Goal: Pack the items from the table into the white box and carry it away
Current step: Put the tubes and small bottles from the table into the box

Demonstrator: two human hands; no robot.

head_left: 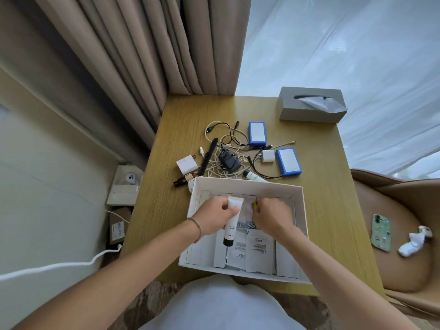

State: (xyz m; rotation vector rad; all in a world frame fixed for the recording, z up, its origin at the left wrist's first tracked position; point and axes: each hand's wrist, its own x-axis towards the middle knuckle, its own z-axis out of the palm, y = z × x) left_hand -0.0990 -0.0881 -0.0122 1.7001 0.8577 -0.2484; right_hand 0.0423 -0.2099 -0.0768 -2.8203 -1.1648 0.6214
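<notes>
Hands inside white box

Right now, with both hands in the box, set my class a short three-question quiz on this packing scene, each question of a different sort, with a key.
1. True or false: the left hand grips a white tube over the white box.
2. Multiple choice: how many blue-edged packs lie on the table beyond the box? A one; B two; C three.
3. Short answer: what grey thing stands at the table's far right corner?

Key:
1. True.
2. B; the second pack lies nearer the box.
3. The tissue box.

The right hand is also in the box; something yellow shows at its fingers, but what it is cannot be told.
</notes>
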